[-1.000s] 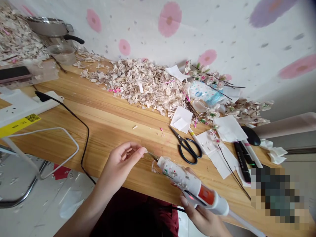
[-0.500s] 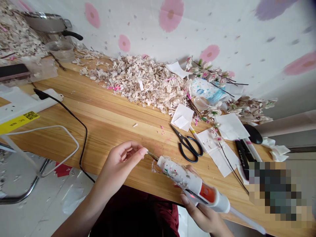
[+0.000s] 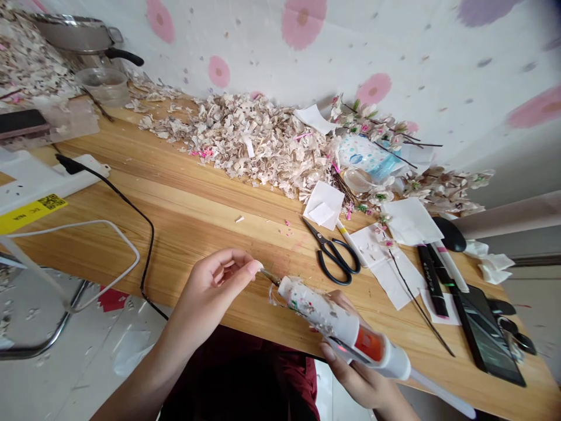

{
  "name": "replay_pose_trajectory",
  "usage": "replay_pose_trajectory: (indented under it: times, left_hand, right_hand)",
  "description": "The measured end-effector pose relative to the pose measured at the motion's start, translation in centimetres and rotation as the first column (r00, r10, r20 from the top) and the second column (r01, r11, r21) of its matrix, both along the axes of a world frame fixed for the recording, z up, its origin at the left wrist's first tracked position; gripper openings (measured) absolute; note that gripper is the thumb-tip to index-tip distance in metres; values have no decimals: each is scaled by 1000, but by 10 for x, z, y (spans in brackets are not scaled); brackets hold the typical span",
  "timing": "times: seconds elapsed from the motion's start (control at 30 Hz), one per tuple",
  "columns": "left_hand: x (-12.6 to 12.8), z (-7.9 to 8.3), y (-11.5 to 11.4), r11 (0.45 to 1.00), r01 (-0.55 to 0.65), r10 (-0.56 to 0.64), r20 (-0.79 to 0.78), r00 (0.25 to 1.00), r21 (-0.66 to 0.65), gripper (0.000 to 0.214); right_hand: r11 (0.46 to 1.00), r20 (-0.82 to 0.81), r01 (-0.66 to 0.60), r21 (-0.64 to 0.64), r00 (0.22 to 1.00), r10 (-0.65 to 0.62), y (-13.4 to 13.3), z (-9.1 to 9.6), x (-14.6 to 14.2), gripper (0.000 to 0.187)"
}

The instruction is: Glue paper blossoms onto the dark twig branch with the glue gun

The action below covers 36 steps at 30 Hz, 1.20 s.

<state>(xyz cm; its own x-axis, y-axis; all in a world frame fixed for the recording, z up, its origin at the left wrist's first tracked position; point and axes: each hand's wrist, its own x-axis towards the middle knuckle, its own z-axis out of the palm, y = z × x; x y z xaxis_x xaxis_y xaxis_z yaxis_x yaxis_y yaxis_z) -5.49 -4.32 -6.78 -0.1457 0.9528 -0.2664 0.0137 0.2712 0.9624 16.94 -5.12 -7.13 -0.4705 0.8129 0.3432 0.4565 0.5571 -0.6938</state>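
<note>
My right hand (image 3: 357,374) is wrapped round a white hot glue gun (image 3: 324,310), its barrel crusted with bits of dried glue and coloured specks. A glue stick (image 3: 442,392) juts from its back end, and a small red light glows on its side. My left hand (image 3: 223,286) is closed in a pinch, thumb against forefinger. Between those fingertips shows the edge of a small white piece (image 3: 260,267), mostly hidden. The gun's metal nozzle (image 3: 270,276) points at this piece and seems to touch it. Thin glue strands hang near the nozzle.
Black-handled scissors (image 3: 335,254) lie beyond the gun. A heap of pale petals (image 3: 258,140) lines the wall, beside flower branches (image 3: 377,126). Paper squares (image 3: 409,222), black markers (image 3: 432,280) and a phone (image 3: 488,333) lie right. A black cord (image 3: 151,245) crosses the left side near a power strip (image 3: 83,175).
The view has shifted very slightly. My hands, the glue gun and the small white piece keep almost the same pose.
</note>
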Motion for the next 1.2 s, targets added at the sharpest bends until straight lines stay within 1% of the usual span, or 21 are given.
replay_pose_trajectory:
  times: [0.1, 0.27, 0.37, 0.57, 0.77, 0.87, 0.97, 1.03, 1.1, 1.13, 1.2]
  left_hand:
    - [0, -2, -1, 1000, 8, -8, -3, 1000, 9, 20]
    - [0, -2, -1, 1000, 9, -10, 25, 1000, 12, 17]
    - [0, -1, -1, 1000, 12, -12, 14, 1000, 17, 16]
    - [0, -1, 1, 999, 21, -21, 0, 1000, 24, 17]
    - [0, -2, 1, 999, 26, -26, 26, 999, 27, 15]
    - [-1, -2, -1, 999, 33, -34, 27, 999, 25, 16]
    - [-3, -2, -4, 999, 28, -28, 13, 1000, 21, 17]
    - [-7, -3, -7, 1000, 9, -9, -12, 1000, 21, 18]
    - [-14, -5, -10, 1000, -14, 15, -30, 999, 17, 18]
    - [-19, -7, -13, 1000, -27, 27, -33, 999, 13, 18]
    - [-32, -14, -20, 998, -60, 60, -41, 997, 6, 19]
  right_hand:
    - [1000, 3, -7, -11, 1000, 7, -1, -3, 2, 23]
    - [1000, 5, -14, 0, 1000, 14, -3, -5, 4, 24]
    - [1000, 20, -23, -14, 1000, 23, -3, -4, 5, 23]
    - [1000, 43, -29, 8, 999, 28, -2, -2, 5, 33]
    - [998, 49, -64, 16, 997, 63, -1, -2, 6, 36]
    - [998, 60, -66, 1, 996, 66, -1, -4, 7, 30]
    - [999, 77, -47, -19, 996, 48, -3, -9, 11, 19]
    - [1000, 92, -20, 3, 996, 20, -5, -11, 17, 11]
    - [997, 129, 21, 75, 991, -31, -1, -5, 26, 10]
    - [992, 155, 41, 119, 986, -59, 4, 2, 31, 14]
    - [981, 214, 69, 179, 971, -107, 19, 26, 39, 23]
